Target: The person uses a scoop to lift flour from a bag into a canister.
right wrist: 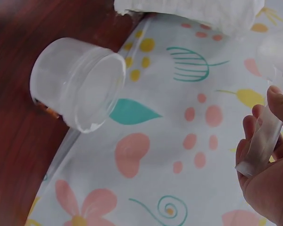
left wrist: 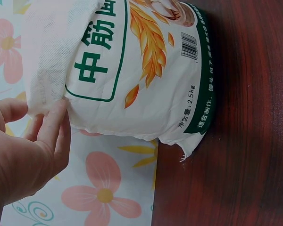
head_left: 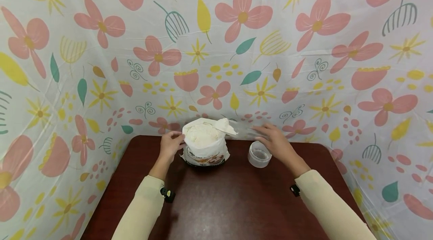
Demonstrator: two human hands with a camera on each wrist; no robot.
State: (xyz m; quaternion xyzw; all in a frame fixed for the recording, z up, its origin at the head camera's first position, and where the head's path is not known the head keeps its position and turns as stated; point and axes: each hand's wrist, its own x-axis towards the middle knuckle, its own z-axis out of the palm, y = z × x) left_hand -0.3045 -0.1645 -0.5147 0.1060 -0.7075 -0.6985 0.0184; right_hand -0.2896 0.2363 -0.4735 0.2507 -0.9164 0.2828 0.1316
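A white flour bag [head_left: 204, 151] stands open at the back of the table, filled with white flour [head_left: 202, 135]. My left hand [head_left: 170, 145] pinches the bag's folded rim between thumb and fingers; the left wrist view shows the printed side and my left hand [left wrist: 37, 136] at the rim. In my right hand [head_left: 276, 145] is a clear plastic scoop, its flat handle [right wrist: 264, 141] across the palm. The scoop's head, heaped with flour [head_left: 223, 125], is over the bag's right edge. Below the right hand sits a clear round tub [head_left: 259, 155], lidless.
The dark red-brown table [head_left: 209, 202] ends just behind the bag and the tub. A floral curtain [head_left: 216, 63] hangs along the back and both sides.
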